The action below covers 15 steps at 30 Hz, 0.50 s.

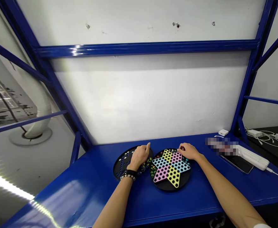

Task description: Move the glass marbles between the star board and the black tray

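Note:
Two round black boards lie side by side. The left one is a Chinese checkers board (122,164) with blue-ringed holes, and the right one has a star (171,167) in yellow, pink and light blue with black holes. My left hand (139,155) rests over the left board's right part, its fingers bunched and pointing away from me. Several small glass marbles (145,166) lie just beside that hand, between the boards. My right hand (187,151) lies on the far edge of the star board, fingers curled. Neither hand's fingertips show whether anything is held.
The boards sit on a blue metal table (82,196) inside a blue frame (148,47) against a white wall. To the right lie a phone (238,164), a white power strip (254,158) and a small white adapter (223,132). Cables (264,137) lie on a dark surface beyond.

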Available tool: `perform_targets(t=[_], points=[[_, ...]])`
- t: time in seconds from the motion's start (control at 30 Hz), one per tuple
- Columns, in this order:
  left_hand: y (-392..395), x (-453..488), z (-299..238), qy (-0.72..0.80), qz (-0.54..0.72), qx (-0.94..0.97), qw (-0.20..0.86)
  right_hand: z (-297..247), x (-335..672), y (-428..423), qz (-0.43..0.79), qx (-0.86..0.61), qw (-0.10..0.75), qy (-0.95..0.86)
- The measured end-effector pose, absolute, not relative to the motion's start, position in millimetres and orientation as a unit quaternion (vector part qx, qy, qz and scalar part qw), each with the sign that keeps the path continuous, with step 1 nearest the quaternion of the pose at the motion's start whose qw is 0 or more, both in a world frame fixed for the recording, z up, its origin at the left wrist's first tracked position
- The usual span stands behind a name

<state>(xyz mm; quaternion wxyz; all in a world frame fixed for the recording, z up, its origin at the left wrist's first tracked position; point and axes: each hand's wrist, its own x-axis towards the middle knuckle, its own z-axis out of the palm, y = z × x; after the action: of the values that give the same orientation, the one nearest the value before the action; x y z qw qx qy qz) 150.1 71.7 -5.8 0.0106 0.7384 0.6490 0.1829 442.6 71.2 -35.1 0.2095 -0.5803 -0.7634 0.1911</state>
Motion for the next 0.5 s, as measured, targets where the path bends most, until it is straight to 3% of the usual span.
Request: perform_targets(t=[0.17,0.4,0.5], points=[[70.1,134.8,-7.6,0.627,0.163,0.761,0.046,-35.9,442.7,71.5,0.191,-0.584,0.207,-0.761],[71.3,137.2,-5.1,0.584,0.307,0.738,0.143,-37.0,443.4,71.9,0.184,-0.581,0.21,-0.764],[65.6,149.7,-6.5,0.551,0.295,0.766,0.151,-35.6,443.3,71.0,0.185,-0.582,0.208,-0.764]])
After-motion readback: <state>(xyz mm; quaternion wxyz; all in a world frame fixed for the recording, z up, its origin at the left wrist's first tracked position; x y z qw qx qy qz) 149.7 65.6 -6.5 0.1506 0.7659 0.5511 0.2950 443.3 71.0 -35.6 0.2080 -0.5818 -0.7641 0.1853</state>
